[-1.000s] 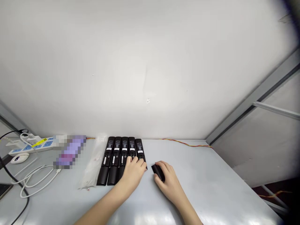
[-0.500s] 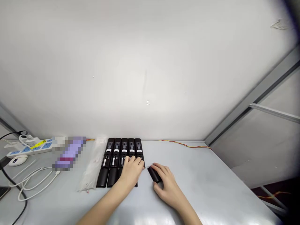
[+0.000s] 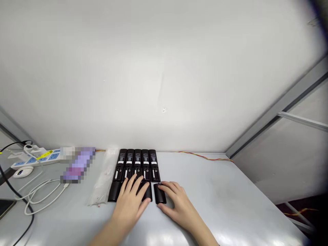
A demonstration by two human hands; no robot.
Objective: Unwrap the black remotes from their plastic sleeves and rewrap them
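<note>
Remotes (image 3: 137, 157), five: lay face-down, presumably exposing battery bays (image 3: 155, 174). Left hand (image 3: 127, 205): grip lay spread over covers (image 3: 114, 191). Right hand (image 3: 179, 204): grip held end cover (image 3: 159, 195).

Across the far left of the worktop (image 3: 205, 194), white power strip (image 3: 54, 156) with blue sockets and a yellow label (image 3: 44, 155). Just nearer, small rounded white device (image 3: 23, 172) with a dark oval patch. Right of the strip, purple phone-shaped object (image 3: 79, 164), pixelated beyond detail; at its near end, white cable (image 3: 66, 186) looping leftward. Toward the left edge, curving black cord (image 3: 32, 218) and part of a dark flat device (image 3: 5, 207). Farther right, clear plastic bag (image 3: 102, 181), lying flat. Along the far edge, right side, red-and-yellow wires (image 3: 205, 157). Behind, pale wall (image 3: 164, 61) with a small white scuff (image 3: 164, 110). At right, slanting grey metal frame (image 3: 276, 106) and thinner crossbar (image 3: 302, 120).
</note>
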